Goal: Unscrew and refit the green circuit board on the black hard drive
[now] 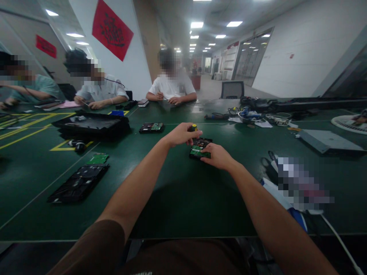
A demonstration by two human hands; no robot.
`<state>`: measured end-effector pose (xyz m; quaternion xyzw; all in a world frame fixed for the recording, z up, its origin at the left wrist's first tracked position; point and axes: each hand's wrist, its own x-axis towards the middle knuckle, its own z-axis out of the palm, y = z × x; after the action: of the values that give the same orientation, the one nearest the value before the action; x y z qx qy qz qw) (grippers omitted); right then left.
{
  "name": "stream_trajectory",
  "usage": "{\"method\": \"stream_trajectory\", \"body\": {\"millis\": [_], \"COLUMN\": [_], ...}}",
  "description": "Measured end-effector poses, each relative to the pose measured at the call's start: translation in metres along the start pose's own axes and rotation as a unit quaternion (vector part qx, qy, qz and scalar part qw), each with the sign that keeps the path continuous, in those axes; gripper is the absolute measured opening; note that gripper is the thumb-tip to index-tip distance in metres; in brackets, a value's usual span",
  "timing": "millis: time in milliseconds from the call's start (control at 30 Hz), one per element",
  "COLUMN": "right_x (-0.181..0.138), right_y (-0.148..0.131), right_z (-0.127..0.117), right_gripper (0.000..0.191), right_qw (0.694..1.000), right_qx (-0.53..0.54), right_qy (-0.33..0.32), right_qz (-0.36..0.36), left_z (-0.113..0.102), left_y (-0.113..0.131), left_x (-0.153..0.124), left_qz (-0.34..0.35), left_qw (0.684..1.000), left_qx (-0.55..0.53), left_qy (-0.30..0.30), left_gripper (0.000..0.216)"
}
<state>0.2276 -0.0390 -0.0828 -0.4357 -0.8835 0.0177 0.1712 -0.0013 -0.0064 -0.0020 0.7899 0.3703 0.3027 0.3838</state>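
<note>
A hard drive [200,147] with a green circuit board on top lies on the dark green table [177,198] in front of me. My left hand [181,135] is closed round a screwdriver [194,128] with a yellow and black handle, held upright over the drive. My right hand [218,156] rests on the drive's near right corner, its fingers curled and pressing on the board's edge.
A black laptop shell [78,182] and a loose green board [98,158] lie at the left. Beyond them sit a black tray [91,124] and a second drive [151,127]. Cables and tools [252,114] lie far right, a grey box [327,140] nearer. Three people sit across the table.
</note>
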Motion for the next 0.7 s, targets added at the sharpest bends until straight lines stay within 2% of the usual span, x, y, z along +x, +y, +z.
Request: {"method": "stream_trajectory", "body": {"millis": [700], "right_x": [-0.0004], "right_y": [-0.0011], "right_z": [-0.0033], "right_gripper": [0.037], "right_qw": [1.000], "right_qx": [0.016], "right_qy": [-0.009], "right_qz": [0.016], "left_z": [-0.0069], "left_y": [0.0018], "left_x": [-0.0034], "left_qz": [0.009], "left_qw": [1.000], "left_qx": [-0.005], "left_qy": [-0.015], "left_gripper": [0.031]}}
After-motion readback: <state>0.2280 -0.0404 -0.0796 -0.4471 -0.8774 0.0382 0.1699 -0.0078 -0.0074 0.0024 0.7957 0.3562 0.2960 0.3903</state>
